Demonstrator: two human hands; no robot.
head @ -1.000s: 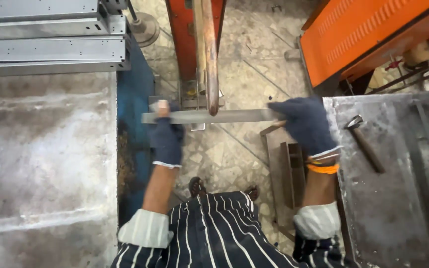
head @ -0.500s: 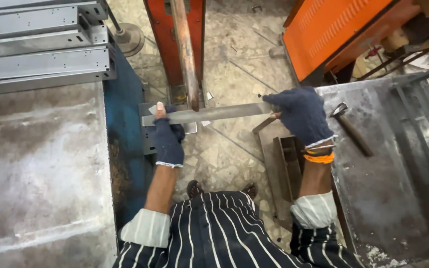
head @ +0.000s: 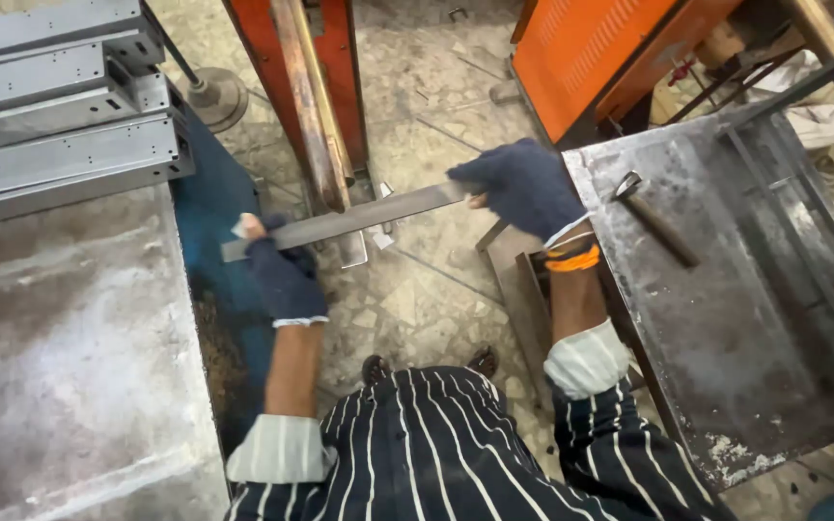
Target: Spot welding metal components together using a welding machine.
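Spanning both hands, the metal strip (head: 349, 220) lies nearly level, its long axis running left to right. The left hand (head: 285, 278) grips the near-left end; the right hand (head: 525, 186) clasps the slightly higher right end, beside the red machine frame (head: 293, 72).

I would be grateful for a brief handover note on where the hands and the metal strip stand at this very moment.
Left hand, in a dark glove, grips the left end of the flat metal strip.
Right hand, also gloved, grips its right end.
The strip is held level across the front of the red upright machine, beside its vertical bar.
A hammer lies untouched on the steel table to the right.
Grey metal channels are stacked on the left.
Whether the strip has been worked cannot be told; it remains in both hands.
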